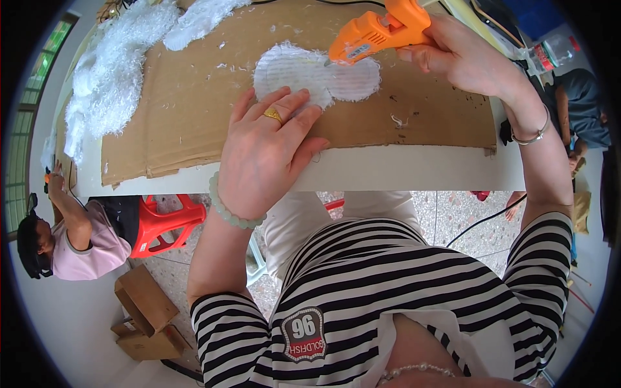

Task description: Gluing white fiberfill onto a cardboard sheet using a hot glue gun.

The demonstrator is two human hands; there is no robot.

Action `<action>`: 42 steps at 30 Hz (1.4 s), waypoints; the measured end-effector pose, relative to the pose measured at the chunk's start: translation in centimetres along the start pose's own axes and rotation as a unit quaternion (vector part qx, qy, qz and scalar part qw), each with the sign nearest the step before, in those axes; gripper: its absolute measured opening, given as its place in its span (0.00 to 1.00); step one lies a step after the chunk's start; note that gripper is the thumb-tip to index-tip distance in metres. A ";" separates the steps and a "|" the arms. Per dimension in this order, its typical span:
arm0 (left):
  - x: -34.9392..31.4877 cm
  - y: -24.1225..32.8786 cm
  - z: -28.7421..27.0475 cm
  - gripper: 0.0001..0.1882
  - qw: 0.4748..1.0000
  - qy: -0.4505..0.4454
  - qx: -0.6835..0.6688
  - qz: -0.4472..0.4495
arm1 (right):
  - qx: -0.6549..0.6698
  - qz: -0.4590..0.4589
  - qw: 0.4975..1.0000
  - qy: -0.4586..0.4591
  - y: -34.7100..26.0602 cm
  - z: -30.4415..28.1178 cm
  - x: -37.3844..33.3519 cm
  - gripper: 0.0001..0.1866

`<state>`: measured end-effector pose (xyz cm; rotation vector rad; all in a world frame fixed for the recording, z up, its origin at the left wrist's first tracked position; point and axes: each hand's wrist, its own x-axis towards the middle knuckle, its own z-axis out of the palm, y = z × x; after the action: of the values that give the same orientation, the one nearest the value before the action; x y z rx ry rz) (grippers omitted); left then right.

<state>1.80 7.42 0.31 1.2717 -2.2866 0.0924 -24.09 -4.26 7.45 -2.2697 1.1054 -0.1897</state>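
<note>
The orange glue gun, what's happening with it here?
A person is gripping the glue gun in the right hand, with its tip at the fuzzy white cloth; I can't tell if it's touching. The left hand rests its fingers on the cloth's near edge. The cloth lies on brown cardboard on a table, and more white fluff sits off to the left.

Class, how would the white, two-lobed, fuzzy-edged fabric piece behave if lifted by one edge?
The white, two-lobed, fuzzy-edged fabric piece would probably droop, since it lies thin and flat on the brown cardboard sheet. It may also shed, as loose white threads lie nearby.
</note>
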 end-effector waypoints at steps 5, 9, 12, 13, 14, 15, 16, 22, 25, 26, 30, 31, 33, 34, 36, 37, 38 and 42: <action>0.0 0.0 0.0 0.17 1.000 0.001 -0.002 -0.001 | 0.021 0.001 0.999 0.025 -0.2 0.0 -0.6 0.12; 0.0 0.1 0.0 0.17 1.000 0.005 0.001 0.000 | -0.011 0.002 1.000 -0.003 -0.1 -0.6 -0.6 0.13; 0.0 0.1 0.1 0.17 1.000 0.005 0.000 -0.002 | 0.022 0.040 0.999 0.013 -0.3 -0.6 -0.9 0.12; 0.0 0.1 0.1 0.17 1.000 0.005 0.001 -0.004 | 0.009 0.025 1.000 -0.003 0.2 -0.9 -0.7 0.13; 0.0 0.1 0.1 0.17 1.000 0.005 0.001 -0.003 | -0.004 0.010 1.000 -0.019 0.1 -1.0 -0.5 0.14; 0.0 0.1 0.1 0.17 1.000 0.006 0.001 -0.003 | -0.004 0.011 1.000 -0.018 -0.3 -1.3 -0.5 0.14; 0.0 0.1 0.1 0.17 1.000 0.006 0.001 -0.003 | -0.056 0.006 0.998 -0.034 -1.2 -1.9 -0.3 0.15; 0.1 0.1 0.0 0.17 1.000 0.007 -0.003 -0.001 | -0.062 -0.296 0.953 0.034 -0.4 -2.0 0.0 0.14; 0.2 0.1 0.0 0.17 1.000 0.005 -0.001 0.001 | -0.105 -0.008 0.994 -0.028 -1.8 -2.5 -0.9 0.14; 0.2 0.2 -0.1 0.17 1.000 0.006 -0.004 0.004 | -0.099 0.012 0.995 -0.029 -1.8 -2.6 -1.1 0.14; 0.3 0.3 -0.2 0.18 1.000 -0.011 0.003 -0.002 | -0.073 -0.009 0.997 -0.023 -1.2 -2.8 -1.4 0.13; 0.3 0.3 -0.1 0.18 1.000 -0.002 0.003 0.002 | -0.069 -0.024 0.997 -0.024 -1.1 -2.8 -1.4 0.13; 0.3 0.4 -0.2 0.18 1.000 -0.003 0.005 0.002 | -0.066 -0.038 0.997 -0.023 0.1 -2.6 -1.6 0.13; 0.3 0.4 -0.2 0.19 1.000 -0.005 0.007 0.000 | -0.023 -0.024 0.999 -0.001 1.8 -2.1 -2.1 0.14; 0.4 0.3 -0.2 0.19 1.000 -0.005 0.005 0.001 | 0.021 -0.010 1.000 0.021 2.4 -2.0 -2.4 0.16; 0.4 0.3 -0.1 0.19 1.000 -0.006 0.004 0.001 | 0.018 0.013 1.000 0.002 2.3 -2.4 -2.5 0.17; 0.4 0.3 -0.1 0.19 1.000 -0.006 0.004 0.002 | 0.016 0.037 0.999 -0.017 2.1 -2.5 -2.5 0.18; 0.4 0.3 -0.1 0.19 1.000 -0.007 0.007 0.003 | 0.035 0.008 0.999 0.009 2.9 -2.2 -2.9 0.18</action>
<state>1.46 7.28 0.64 1.2766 -2.3045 0.1027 -28.68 -4.44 7.95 -2.2013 1.1088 -0.2399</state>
